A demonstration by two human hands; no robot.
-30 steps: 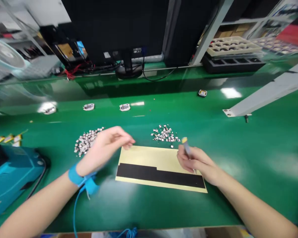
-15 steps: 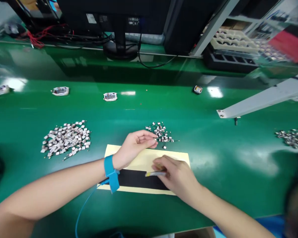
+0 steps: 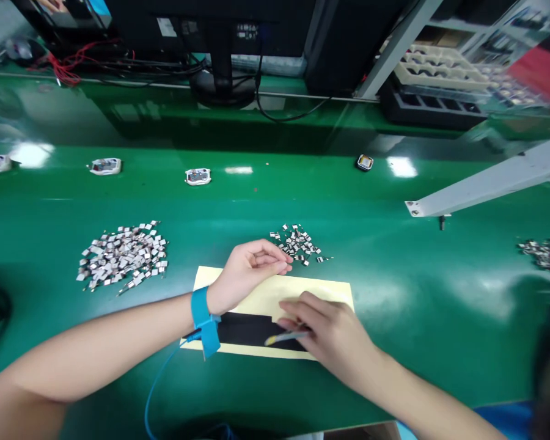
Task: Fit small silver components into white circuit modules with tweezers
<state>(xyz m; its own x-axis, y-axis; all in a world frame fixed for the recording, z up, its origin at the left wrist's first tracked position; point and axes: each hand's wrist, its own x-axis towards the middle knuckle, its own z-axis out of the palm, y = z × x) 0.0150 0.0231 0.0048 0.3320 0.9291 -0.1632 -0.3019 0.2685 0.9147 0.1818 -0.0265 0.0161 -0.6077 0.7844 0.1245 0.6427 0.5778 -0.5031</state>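
My left hand, wearing a blue wrist strap, reaches over a yellow sheet with its thumb and fingertips pinched together. Whatever is between those fingertips is too small or hidden to name. Just beyond them lies a loose cluster of small silvery parts with black edges. Lower right, my right hand is closed around a slim grey tool with a yellowish tip pointing left. The tool is above a black strip on the yellow sheet. My right fingers hide part of the strip.
A larger heap of silvery parts lies left; another pile lies far right. Small white-framed devices and a dark square one sit farther back. A grey metal post slants in from the right. A monitor stand is behind.
My right hand and its tool have dropped slightly toward me. My left hand stays nearly in place, still pinched. The small parts beside its fingertips have shifted a little.
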